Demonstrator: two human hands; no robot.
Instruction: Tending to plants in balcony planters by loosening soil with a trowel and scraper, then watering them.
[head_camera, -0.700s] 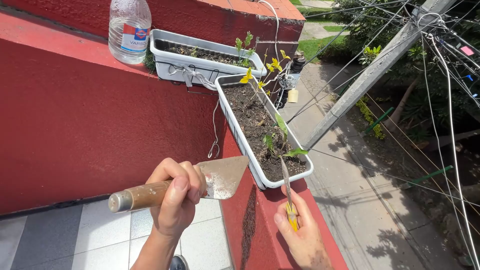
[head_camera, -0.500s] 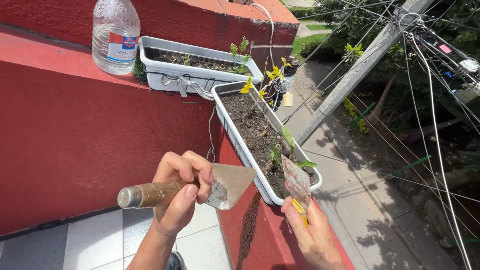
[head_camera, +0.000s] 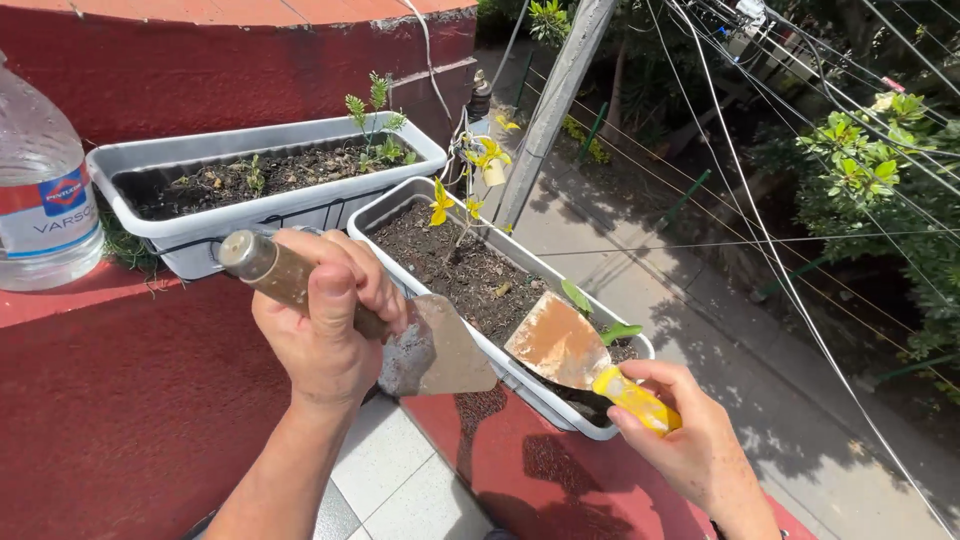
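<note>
My left hand (head_camera: 322, 328) grips the wooden handle of a trowel (head_camera: 437, 350), whose grey metal blade points down to the right beside the near planter. My right hand (head_camera: 692, 447) holds a smaller trowel (head_camera: 560, 345) by its yellow handle, its rusty blade lying over the soil at the planter's near end. That white rectangular planter (head_camera: 390, 199) holds dark soil, a small green seedling (head_camera: 598, 318) and a thin plant with yellow leaves (head_camera: 452, 202).
A second white planter (head_camera: 264, 206) with small green sprouts sits on the red ledge (head_camera: 120, 390) behind. A clear plastic bottle (head_camera: 38, 196) stands at the left. Beyond the wall are a pole (head_camera: 548, 112), many wires and a street far below.
The view shifted left and nearer. My left hand raised its trowel and tilted the blade downward. My right hand turned the small trowel so its flat blade faces up over the soil.
</note>
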